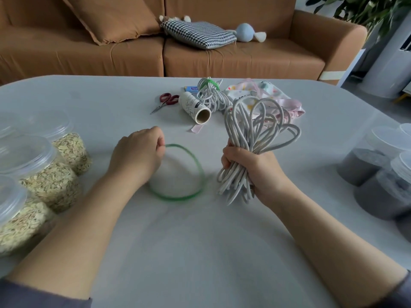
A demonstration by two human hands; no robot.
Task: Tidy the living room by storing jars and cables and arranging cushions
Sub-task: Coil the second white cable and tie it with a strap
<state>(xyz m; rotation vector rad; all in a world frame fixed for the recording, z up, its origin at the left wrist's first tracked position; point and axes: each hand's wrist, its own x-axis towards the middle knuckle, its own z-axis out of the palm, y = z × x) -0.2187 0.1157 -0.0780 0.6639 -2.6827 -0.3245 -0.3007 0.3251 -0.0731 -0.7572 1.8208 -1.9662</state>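
Observation:
My right hand (251,172) grips a folded bundle of grey-white cable (255,130) around its middle, held upright above the grey table (200,252). My left hand (138,154) pinches one end of a thin green tie (195,165) that curves in a loop on the table between my hands. A second cable bundle (211,94), bound with a green tie, lies at the far side. Clear jars of oats (51,178) stand at the left; jars of dark grey contents (378,174) stand at the right. A brown cushion (111,18) and a checked cushion (198,34) lie on the sofa.
Red-handled scissors (165,102), a white roll with a cardboard core (195,107), a small blue box (191,88) and a patterned cloth bag with pink ribbon (266,92) lie at the table's far side. A blue soft toy (244,32) sits on the brown sofa (244,58). A plant stands at the back right.

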